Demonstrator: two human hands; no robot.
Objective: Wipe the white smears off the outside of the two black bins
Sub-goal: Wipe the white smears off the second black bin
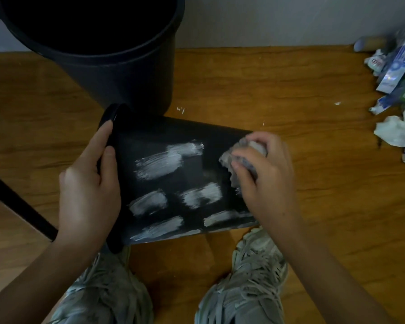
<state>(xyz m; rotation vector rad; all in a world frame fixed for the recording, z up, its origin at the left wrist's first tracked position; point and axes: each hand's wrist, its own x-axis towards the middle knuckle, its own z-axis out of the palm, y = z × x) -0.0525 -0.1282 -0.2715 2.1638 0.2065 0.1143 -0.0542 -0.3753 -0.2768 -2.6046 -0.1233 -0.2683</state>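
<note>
A small black bin (189, 174) lies on its side across the wooden floor, its open rim to the left. Several white smears (159, 163) streak its upturned side. My left hand (89, 185) grips the rim end, thumb on the outer wall and fingers curled over the edge. My right hand (264, 169) holds a crumpled grey-white wad of tissue (234, 157) and presses it against the bin near its base end, right of the smears. A larger black bin (117, 73) stands upright just behind, touching or nearly touching the small one.
Crumpled white tissues (393, 132) and toothpaste boxes and tubes (398, 73) lie piled at the right by the wall. A black chair leg (19, 202) slants across the left. My two grey shoes (248, 284) stand just below the small bin. Small white specks (180, 109) dot the floor.
</note>
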